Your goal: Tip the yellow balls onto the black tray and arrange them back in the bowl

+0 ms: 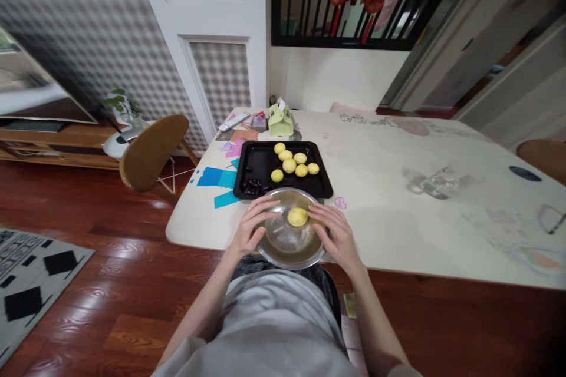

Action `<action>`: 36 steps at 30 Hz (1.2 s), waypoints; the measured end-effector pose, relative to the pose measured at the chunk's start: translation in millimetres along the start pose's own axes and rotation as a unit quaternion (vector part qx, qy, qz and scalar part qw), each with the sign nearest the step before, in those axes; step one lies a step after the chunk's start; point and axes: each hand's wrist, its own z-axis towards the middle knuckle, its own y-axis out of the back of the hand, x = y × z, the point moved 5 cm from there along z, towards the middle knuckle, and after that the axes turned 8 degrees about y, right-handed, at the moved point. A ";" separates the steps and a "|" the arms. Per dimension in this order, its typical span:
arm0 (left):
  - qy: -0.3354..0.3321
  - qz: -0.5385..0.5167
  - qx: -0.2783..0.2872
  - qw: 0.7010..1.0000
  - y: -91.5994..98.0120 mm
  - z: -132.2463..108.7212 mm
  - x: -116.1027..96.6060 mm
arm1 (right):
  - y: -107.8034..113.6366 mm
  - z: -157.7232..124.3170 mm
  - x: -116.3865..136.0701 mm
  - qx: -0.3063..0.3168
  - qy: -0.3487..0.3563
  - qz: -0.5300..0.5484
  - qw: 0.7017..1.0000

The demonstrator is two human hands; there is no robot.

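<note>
On the near side of a black rectangular tray [256,156], a round silvery metal bowl [294,249] sits between the person's hands, one oval, yellow, lemon-like fruit [298,217] lying in it. The left hand [253,227] is spread wide over the bowl's rim, grasping no fruit; the right hand [335,230] is splayed over the opposite rim, fingertips right beside the fruit, though I can't tell whether they touch it. I'd judge the step in hand to be handling this single fruit; lifting it would call for fingers narrowing around it and a steadied bowl. More yellow fruits [289,165] lie in the tray, with small glossy dark pieces [253,187] in its near left corner.

Beyond the tray stands a pale green paper box [280,121]; left of the tray, bright blue painted shapes [216,178] mark the white tabletop [375,188]. Well off to the tray's left is a curved brown wooden chair [152,153] on red-brown plank flooring [132,218].
</note>
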 end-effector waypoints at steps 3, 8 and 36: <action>0.000 0.003 -0.002 1.000 0.5 0.3 -0.2 | 0.6 -6.5 -10.1 -0.033 0.009 0.002 0.999; 0.006 0.008 -0.001 1.000 1.2 0.4 -1.1 | -3.4 -9.9 -15.8 -0.042 0.013 0.010 0.999; 0.048 -0.015 -0.082 0.995 6.2 -0.5 9.3 | -5.9 -11.3 -14.1 -0.076 0.019 0.021 0.997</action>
